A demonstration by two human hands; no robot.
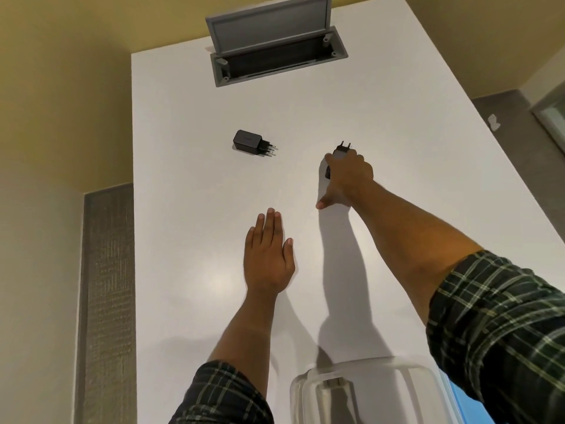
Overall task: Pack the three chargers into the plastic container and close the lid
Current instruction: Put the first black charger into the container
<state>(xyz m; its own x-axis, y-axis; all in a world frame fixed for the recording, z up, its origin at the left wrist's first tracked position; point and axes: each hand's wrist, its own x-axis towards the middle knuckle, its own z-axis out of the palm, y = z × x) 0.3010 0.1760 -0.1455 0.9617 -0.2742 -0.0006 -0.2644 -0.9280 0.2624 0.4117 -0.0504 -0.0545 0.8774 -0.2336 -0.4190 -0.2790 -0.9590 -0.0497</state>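
Note:
A black charger (248, 142) lies on its side on the white table (189, 102), prongs pointing right. Further right, my right hand (347, 175) is closed over a second black charger (343, 149); only its prongs and a dark edge show past my fingers. My left hand (268, 255) rests flat on the table, palm down, fingers together, holding nothing. The clear plastic container (363, 393) sits at the near edge, partly under my right sleeve; a whitish object shows through it, too unclear to name. A third charger is not visible.
A grey cable box (278, 61) is set into the far end of the table, its flap (269, 24) standing up. Yellow walls surround the table, with grey floor to the left and right.

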